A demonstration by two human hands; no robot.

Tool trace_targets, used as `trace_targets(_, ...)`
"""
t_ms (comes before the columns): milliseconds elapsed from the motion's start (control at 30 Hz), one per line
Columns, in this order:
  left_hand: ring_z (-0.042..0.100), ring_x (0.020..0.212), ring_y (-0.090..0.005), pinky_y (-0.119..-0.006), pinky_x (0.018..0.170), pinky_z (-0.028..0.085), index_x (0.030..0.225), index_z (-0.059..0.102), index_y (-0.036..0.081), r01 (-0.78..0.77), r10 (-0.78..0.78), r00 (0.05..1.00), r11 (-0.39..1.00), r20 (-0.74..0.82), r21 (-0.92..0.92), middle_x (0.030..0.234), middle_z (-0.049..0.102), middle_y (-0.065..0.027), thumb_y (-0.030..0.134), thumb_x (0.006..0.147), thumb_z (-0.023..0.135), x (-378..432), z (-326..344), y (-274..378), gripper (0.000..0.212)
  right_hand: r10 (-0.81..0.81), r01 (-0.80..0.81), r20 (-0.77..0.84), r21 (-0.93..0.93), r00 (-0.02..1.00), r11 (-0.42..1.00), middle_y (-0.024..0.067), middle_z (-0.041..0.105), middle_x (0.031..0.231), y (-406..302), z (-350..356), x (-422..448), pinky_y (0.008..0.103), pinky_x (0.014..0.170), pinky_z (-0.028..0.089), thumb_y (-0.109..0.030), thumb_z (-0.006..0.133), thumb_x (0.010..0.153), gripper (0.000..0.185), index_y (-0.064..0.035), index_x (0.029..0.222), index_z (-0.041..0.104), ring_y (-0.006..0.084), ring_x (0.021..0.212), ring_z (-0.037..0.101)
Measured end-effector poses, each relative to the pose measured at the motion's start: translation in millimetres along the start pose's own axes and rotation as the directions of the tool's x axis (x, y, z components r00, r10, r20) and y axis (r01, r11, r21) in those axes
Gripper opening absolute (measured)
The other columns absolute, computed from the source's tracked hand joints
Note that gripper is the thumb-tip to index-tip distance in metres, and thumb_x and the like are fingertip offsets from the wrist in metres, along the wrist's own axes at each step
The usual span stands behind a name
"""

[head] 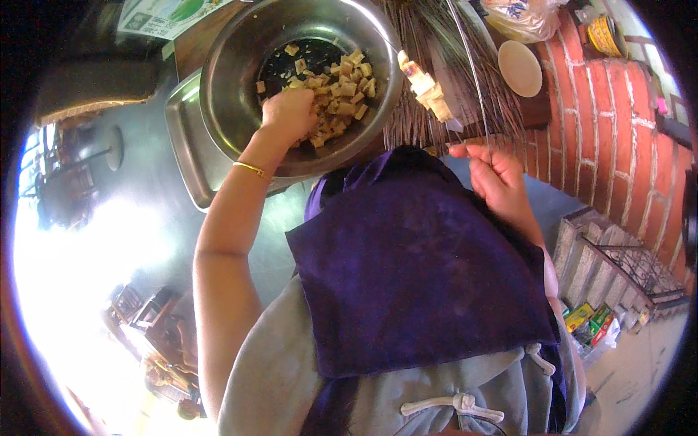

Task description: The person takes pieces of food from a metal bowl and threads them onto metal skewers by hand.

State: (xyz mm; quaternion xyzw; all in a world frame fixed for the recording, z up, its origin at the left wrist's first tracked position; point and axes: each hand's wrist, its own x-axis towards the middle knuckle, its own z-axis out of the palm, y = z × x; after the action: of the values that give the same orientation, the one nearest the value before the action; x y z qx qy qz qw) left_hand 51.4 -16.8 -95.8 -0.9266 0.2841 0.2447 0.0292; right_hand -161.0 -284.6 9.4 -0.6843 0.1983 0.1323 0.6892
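My left hand (pixel 289 117) reaches into a large round metal bowl (pixel 218 117), its fingertips hidden among pale brown food cubes (pixel 346 90). Whether they grip a cube does not show. My right hand (pixel 493 174), to the right of the bowl, is shut on a thin skewer. Several food pieces (pixel 425 90) are threaded on it in a row, and its bare tip points up over the bowl's rim. A second long thin skewer (pixel 473 65) also runs up from this hand.
Under the bowl's left side lies a rectangular metal tray (pixel 188 147). Many thin dark sticks (pixel 436 54) spread right of the bowl. Beyond them are a pale round plate (pixel 519 68) and a plastic bag (pixel 521 16). A brick wall (pixel 605 120) stands at right.
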Motion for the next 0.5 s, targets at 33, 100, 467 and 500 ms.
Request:
trace_targets(33, 0.061, 0.091, -0.0284, -0.041, 0.075, 0.049, 0.089, 0.063, 0.008, 0.017, -0.017, 1.000, 1.000, -0.009, 0.004, 0.092, 0.065, -0.0099, 0.024, 0.073, 0.063, -2, -1, -2, 0.023, 0.016, -0.016, -0.002, -0.025, 1.000, 1.000, -0.0100, 0.039, 0.058, -1, 0, -1, 0.0177, 0.045, 0.023, -0.009, 0.046, 0.091, 0.024, -0.0016, 0.109, 0.060, -0.0005, 0.049, 0.030)
trace_targets(100, 0.062, 0.088, -0.0262, -0.040, 0.074, 0.049, 0.088, 0.062, 0.007, 0.010, -0.014, 0.999, 0.994, -0.038, -0.106, 0.091, 0.064, -0.0099, 0.023, 0.073, 0.063, -12, -3, -9, 0.022, 0.013, -0.013, 0.004, -0.019, 1.000, 1.000, -0.0100, 0.039, 0.058, -1, -1, -2, 0.0178, 0.046, 0.024, -0.009, 0.046, 0.091, 0.024, -0.0018, 0.109, 0.060, -0.0005, 0.050, 0.031)
trace_targets(467, 0.059, 0.074, -0.0186, -0.033, 0.068, 0.053, 0.092, 0.055, 0.007, -0.210, -0.209, 0.976, -0.846, -0.058, -0.491, 0.087, 0.060, -0.0081, 0.007, 0.083, 0.055, -46, -28, 20, 0.009, -0.239, 0.350, 0.378, -0.258, 0.895, 0.901, 0.0017, 0.064, 0.084, -20, 9, 11, 0.0220, 0.066, 0.043, -0.010, 0.049, 0.091, 0.023, 0.0001, 0.109, 0.060, 0.0063, 0.071, 0.052)
trace_targets(500, 0.059, 0.075, -0.0190, -0.033, 0.069, 0.053, 0.093, 0.055, 0.007, -0.175, -0.163, 0.985, -0.909, -0.064, -0.377, 0.088, 0.060, -0.0089, 0.008, 0.083, 0.055, -48, -31, 23, 0.009, -0.239, 0.359, 0.393, -0.265, 0.888, 0.895, 0.0017, 0.064, 0.084, -22, 10, 11, 0.0220, 0.066, 0.043, -0.010, 0.049, 0.091, 0.023, 0.0001, 0.109, 0.060, 0.0063, 0.071, 0.052)
